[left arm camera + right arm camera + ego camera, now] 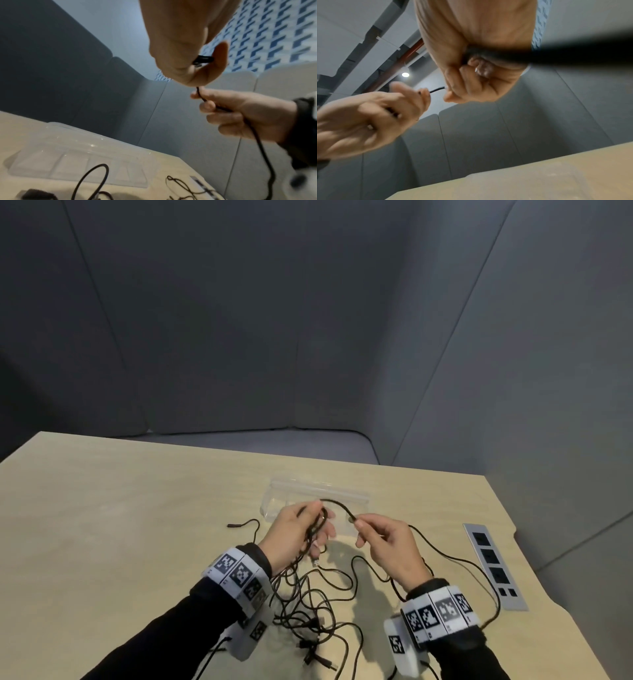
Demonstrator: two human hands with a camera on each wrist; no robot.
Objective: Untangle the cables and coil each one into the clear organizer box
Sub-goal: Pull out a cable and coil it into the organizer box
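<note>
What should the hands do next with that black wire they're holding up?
Probably wind one more loop: the right hand pinches the black cable and could swing it round to the left hand, which already grips a few gathered loops. The cable's far end trails across the table, and the clear organizer box behind holds no coil yet.

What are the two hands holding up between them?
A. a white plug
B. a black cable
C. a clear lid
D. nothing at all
B: the left hand and the right hand each pinch the same black cable, which arches between them above the clear box.
</note>
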